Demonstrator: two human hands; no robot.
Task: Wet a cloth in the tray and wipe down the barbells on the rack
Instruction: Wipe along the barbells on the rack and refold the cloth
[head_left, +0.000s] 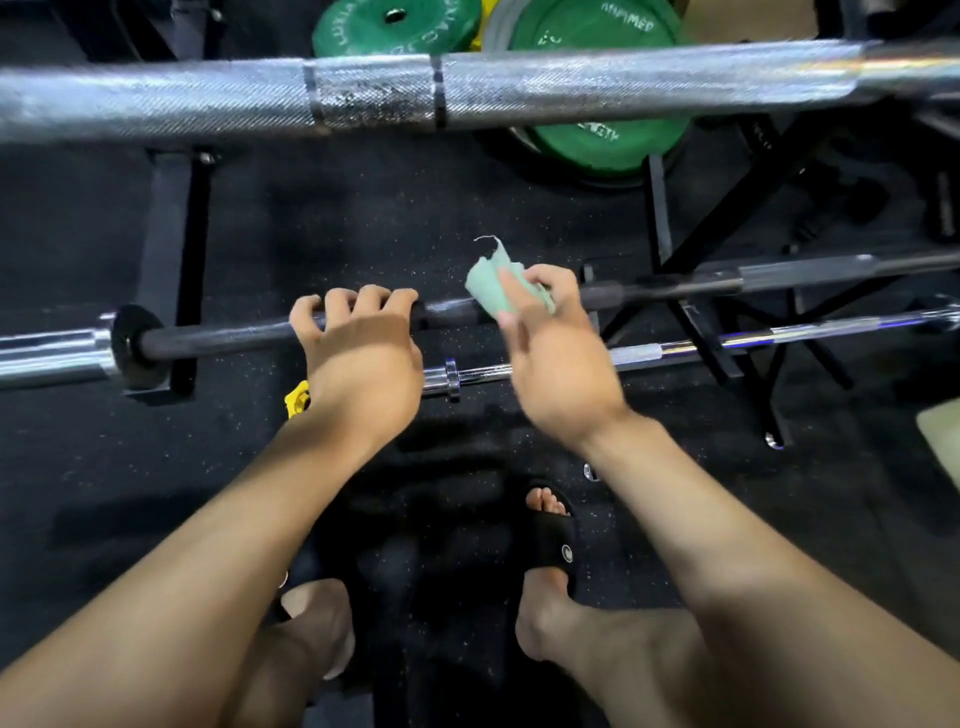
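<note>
Nearest: two bare forearms, and below them feet in black slide sandals (551, 540) on the speckled black floor (104, 467). Left hand (358, 353) curled over the black barbell (234, 335), fingers wrapped round the shaft, steadying it. Right hand (550, 353) pinching a pale green cloth (491, 291) against the same shaft just beside the left, index finger and thumb closed on it, one frayed corner sticking up loose. Above, close to the lens, a knurled silver barbell (156, 101) on the rack; lower down, a thin chrome bar (649, 353), well behind the hands. Green weight plates (597, 145) leaning at the back. Risks, as a judgement: shaft rolling in its cradle if the left grip eases, dragging the cloth round and nipping fingers; loose thread snagging on knurling; damp rag dripping onto the floor near open-toed sandals, inviting a slip. Containers: no tray in view, so its contents and the cloth's wetness impossible to tell.
</note>
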